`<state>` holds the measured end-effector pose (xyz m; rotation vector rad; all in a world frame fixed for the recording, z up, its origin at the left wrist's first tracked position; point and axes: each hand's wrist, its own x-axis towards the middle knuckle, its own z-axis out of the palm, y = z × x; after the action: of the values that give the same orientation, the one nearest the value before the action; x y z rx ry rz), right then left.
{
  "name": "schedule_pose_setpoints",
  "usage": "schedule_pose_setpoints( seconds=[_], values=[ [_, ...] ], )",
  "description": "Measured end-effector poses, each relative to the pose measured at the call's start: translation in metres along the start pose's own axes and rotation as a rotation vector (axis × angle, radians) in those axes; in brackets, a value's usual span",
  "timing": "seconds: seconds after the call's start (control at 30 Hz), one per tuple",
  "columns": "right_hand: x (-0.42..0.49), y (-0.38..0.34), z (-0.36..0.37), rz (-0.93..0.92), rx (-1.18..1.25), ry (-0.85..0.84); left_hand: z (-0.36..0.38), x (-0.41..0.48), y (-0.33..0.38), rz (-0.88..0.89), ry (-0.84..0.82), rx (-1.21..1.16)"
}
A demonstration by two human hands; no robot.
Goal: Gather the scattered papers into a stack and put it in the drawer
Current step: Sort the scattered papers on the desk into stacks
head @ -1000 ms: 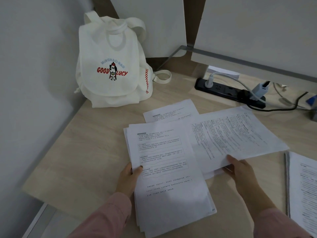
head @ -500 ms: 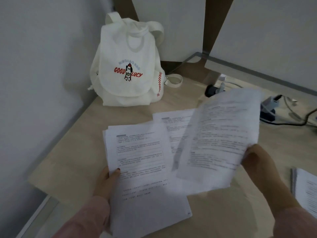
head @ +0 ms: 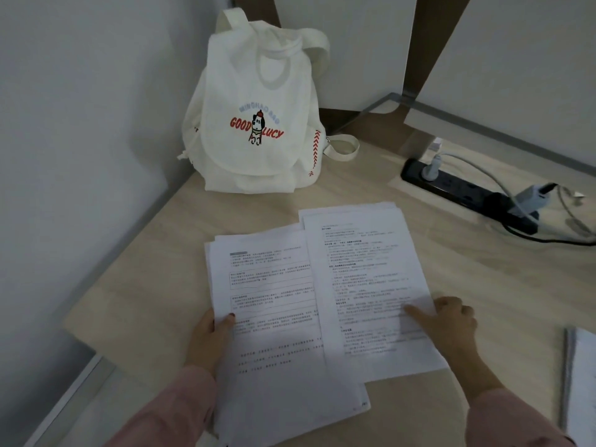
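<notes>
Pale wood tabletop (head: 154,269) tucked against a white wall, with a white canvas backpack (head: 258,130) parked in the far left corner. Left hand (head: 209,333) has a closed grip on the left edge of the main pile of papers (head: 274,333) near the front edge, thumb on top. Overlapping that pile's right side is a second bunch of printed sheets (head: 364,279), skewed and not squared up. Right hand (head: 448,321) rests at that bunch's right edge, forefinger flat on the page, other fingers curled. Can't tell if that grip pinches the paper or just presses. Black power strip (head: 467,188) sits toward the far right, and more papers (head: 580,382) poke in at the right edge.

So we're mid-gathering imo. Next move probably wants the right bunch slid left onto the pile, edges evened up, then that last lot collected. No drawer in view.
</notes>
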<state>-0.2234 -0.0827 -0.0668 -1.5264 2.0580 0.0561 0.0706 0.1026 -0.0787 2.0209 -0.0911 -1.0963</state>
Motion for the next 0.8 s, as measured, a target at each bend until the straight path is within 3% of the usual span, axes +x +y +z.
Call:
schedule_pose_setpoints(
  seconds=[0.2, 0.37, 0.6, 0.7, 0.8],
  values=[
    [-0.005, 0.0, 0.005, 0.021, 0.116, -0.07, 0.002, -0.004, 0.003, -0.001, -0.002, -0.001],
    [-0.012, 0.02, -0.01, -0.059, 0.183, 0.087, 0.004, -0.01, 0.006, 0.009, -0.018, -0.007],
    [-0.033, 0.04, -0.076, -0.043, 0.548, 0.259, 0.022, -0.022, 0.013, 0.035, -0.094, 0.021],
    [-0.04, 0.05, -0.1, -0.065, 0.62, 0.219, 0.037, -0.026, 0.018, 0.034, -0.159, 0.038],
    [-0.051, 0.056, -0.104, -0.08, 0.639, 0.066, 0.053, -0.032, 0.022, 0.028, -0.223, 0.047]
  ],
)
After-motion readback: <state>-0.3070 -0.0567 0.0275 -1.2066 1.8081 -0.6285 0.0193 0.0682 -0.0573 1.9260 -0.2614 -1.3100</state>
